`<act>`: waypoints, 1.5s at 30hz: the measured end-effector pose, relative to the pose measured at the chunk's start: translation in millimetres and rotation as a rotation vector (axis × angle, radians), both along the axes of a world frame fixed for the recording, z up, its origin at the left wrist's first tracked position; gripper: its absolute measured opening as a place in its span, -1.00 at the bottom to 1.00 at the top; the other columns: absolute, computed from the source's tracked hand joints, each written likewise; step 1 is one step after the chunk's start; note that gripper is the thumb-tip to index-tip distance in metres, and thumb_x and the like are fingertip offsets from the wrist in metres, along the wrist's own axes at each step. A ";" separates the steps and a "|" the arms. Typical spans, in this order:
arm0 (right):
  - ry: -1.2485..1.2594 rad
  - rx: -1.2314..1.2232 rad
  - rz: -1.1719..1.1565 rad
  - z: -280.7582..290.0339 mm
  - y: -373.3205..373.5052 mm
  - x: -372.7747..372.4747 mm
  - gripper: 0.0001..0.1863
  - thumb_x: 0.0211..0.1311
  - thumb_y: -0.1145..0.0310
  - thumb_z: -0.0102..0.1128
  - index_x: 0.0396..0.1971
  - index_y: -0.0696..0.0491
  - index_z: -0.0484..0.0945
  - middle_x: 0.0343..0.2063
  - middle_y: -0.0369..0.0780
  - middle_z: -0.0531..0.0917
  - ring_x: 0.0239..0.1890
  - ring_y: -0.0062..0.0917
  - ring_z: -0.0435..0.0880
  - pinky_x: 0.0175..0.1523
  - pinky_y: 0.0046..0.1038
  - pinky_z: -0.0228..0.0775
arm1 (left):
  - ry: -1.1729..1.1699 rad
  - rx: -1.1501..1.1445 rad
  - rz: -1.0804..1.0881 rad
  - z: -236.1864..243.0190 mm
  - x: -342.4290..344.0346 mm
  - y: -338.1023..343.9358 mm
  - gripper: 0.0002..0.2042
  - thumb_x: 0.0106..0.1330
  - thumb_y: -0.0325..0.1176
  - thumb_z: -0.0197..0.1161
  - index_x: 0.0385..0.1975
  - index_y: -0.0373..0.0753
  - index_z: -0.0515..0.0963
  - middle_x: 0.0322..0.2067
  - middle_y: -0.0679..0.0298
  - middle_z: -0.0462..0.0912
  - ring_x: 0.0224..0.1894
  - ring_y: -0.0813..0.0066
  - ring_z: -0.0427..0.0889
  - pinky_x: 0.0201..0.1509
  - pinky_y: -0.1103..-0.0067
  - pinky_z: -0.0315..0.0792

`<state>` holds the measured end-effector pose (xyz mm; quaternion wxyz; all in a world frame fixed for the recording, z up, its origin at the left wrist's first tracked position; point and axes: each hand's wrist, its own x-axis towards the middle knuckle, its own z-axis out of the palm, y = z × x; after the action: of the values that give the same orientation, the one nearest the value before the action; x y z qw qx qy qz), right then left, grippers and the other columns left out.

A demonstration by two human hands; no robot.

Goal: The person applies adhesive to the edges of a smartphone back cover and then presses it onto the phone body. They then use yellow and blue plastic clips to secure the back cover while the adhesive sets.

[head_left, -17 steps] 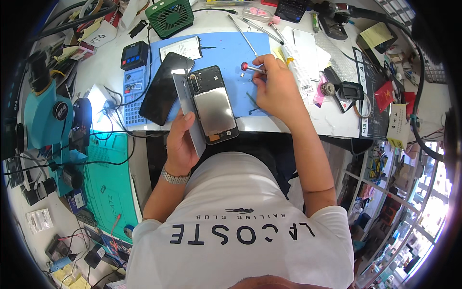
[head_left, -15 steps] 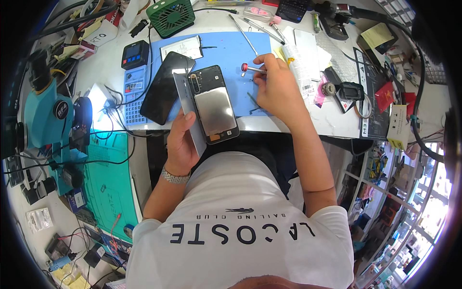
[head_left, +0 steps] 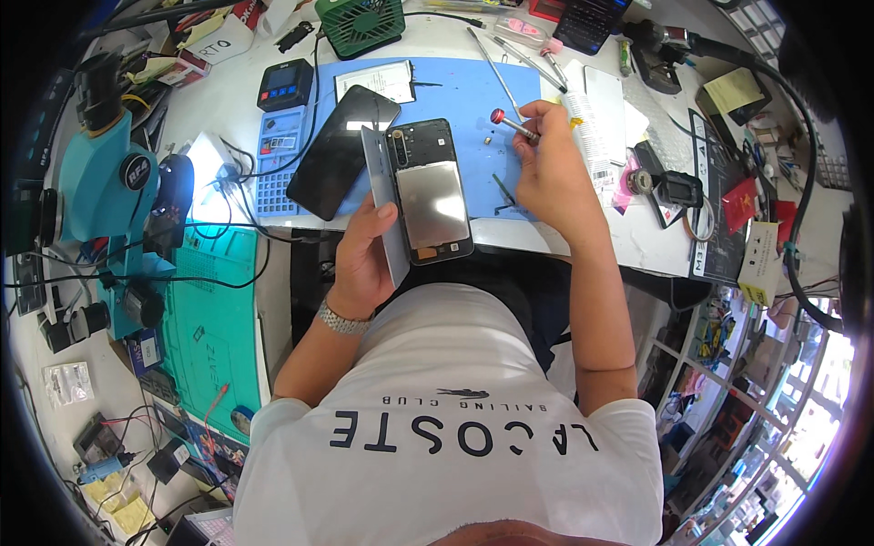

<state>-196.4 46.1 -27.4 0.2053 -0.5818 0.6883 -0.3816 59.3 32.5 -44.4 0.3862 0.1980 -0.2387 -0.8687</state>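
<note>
My left hand [head_left: 362, 255] is closed on an opened phone [head_left: 432, 205], its thumb pressed on the pale back cover [head_left: 384, 196]. That cover stands tilted along the phone's left side. The phone's inside faces up, with a silvery plate, a black upper part and a camera strip. Between the fingertips of my right hand [head_left: 557, 168] is a small screwdriver [head_left: 517, 124] with a red cap, held to the right of the phone, above the blue mat [head_left: 460, 96]. Left of the opened phone lies a dark phone or screen [head_left: 341, 150], face up.
A green fan [head_left: 361, 27] and a small black device with a screen [head_left: 285, 85] stand at the back. Tweezers [head_left: 494, 68] and more slim tools lie at the far side. A teal microscope [head_left: 118, 173] is at left; papers and a tape roll [head_left: 699, 223] are at right.
The view has shifted, so the bench appears further right. Both hands keep their holds; the screwdriver now tilts more, its red cap up and to the left.
</note>
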 end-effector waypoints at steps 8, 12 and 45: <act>-0.170 -0.115 0.055 -1.4 0.9 10.0 -0.55 0.31 0.71 0.10 0.15 0.20 0.22 -0.20 -0.04 0.59 -0.10 -0.34 0.68 0.00 -0.38 0.52 | 0.039 -0.002 0.017 6.2 -1.9 -3.1 -0.48 0.46 -0.21 0.16 0.30 -0.43 0.35 0.16 0.00 0.57 0.19 0.19 0.62 0.31 0.26 0.51; -0.320 -0.130 0.037 -3.0 4.9 18.0 -0.51 0.35 0.69 0.08 0.20 0.17 0.13 -0.21 -0.11 0.61 -0.06 -0.48 0.67 -0.05 -0.46 0.48 | 0.106 0.017 0.051 3.6 -5.3 -8.1 -0.49 0.48 -0.18 0.14 0.27 -0.44 0.37 0.13 0.00 0.60 0.18 0.17 0.64 0.30 0.25 0.53; -0.597 -0.102 0.043 -3.6 30.1 54.0 -0.43 0.26 0.76 0.17 0.16 0.15 0.10 -0.28 -0.18 0.69 -0.16 -0.57 0.60 0.00 -0.53 0.42 | 0.116 -0.070 0.063 2.6 -32.4 -15.7 -0.47 0.52 -0.13 0.08 0.34 -0.36 0.30 0.23 0.00 0.53 0.27 0.15 0.56 0.40 0.20 0.40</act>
<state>-142.4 76.2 -31.0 0.3773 -0.4679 0.5651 -0.5652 26.9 16.8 -41.8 0.4335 0.1410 -0.2397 -0.8572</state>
